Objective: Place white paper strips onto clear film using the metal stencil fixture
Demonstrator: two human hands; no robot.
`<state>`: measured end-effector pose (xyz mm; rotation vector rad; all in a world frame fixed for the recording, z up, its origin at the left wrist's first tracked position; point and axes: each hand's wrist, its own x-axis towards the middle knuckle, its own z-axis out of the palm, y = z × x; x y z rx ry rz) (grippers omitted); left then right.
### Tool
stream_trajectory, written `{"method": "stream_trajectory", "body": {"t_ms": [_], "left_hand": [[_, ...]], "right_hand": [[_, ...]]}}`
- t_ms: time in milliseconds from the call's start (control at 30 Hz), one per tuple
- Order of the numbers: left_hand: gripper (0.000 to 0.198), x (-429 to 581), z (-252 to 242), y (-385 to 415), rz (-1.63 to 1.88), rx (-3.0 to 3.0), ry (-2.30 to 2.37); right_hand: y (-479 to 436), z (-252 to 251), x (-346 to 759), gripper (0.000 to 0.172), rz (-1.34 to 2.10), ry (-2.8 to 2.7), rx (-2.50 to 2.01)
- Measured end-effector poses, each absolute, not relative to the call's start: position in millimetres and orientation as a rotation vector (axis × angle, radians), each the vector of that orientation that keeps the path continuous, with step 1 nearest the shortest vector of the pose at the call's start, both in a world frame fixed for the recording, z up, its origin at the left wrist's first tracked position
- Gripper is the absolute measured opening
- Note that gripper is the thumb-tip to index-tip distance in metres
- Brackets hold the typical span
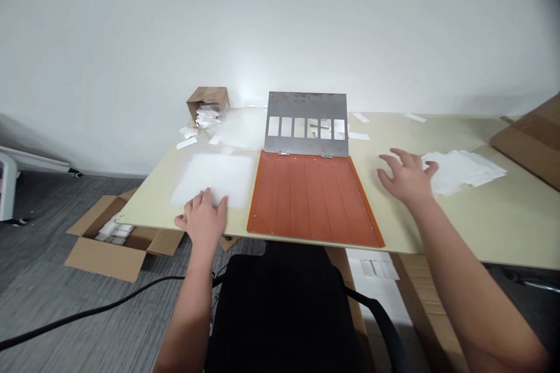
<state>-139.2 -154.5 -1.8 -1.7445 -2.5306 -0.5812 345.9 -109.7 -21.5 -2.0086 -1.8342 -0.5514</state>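
My left hand (202, 220) rests with its fingers on the near edge of a translucent white sheet (213, 179) lying on the cream table (494, 227). My right hand (408, 178) is spread and holds nothing, its fingertips beside a loose pile of white sheets (464, 172). Between my hands lies an orange-brown ribbed board (312, 201). A grey metal plate (306, 122) with a row of rectangular windows is hinged to its far edge and stands tilted up.
A tipped cardboard box (207, 102) spills white packets at the table's back left. Small white strips lie about the far side. An open carton (118, 239) sits on the floor at left. A black chair back (280, 315) stands below me, and brown cardboard (531, 140) lies at right.
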Motion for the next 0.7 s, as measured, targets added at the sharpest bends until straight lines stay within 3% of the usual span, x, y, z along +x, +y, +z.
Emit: {"method": "stream_trajectory", "body": {"t_ms": [267,500,700], "left_hand": [[0.04,-136.7,1.8,-157.6,-0.659,-1.759,-2.483],[0.044,-131.6,28.7,-156.2,-0.902,-1.666,-2.388],[0.041,-109.5,48.2,-141.3,-1.217,-1.908,-1.876]], "right_hand": [[-118.8,2.9,254.3,0.034,-0.248,-2.157,-1.591],[-134.7,19.8,203.5,0.028,0.211,-2.045,-1.293],[-129.3,32.7,170.3,0.042,0.493,-1.831,-1.203]]}}
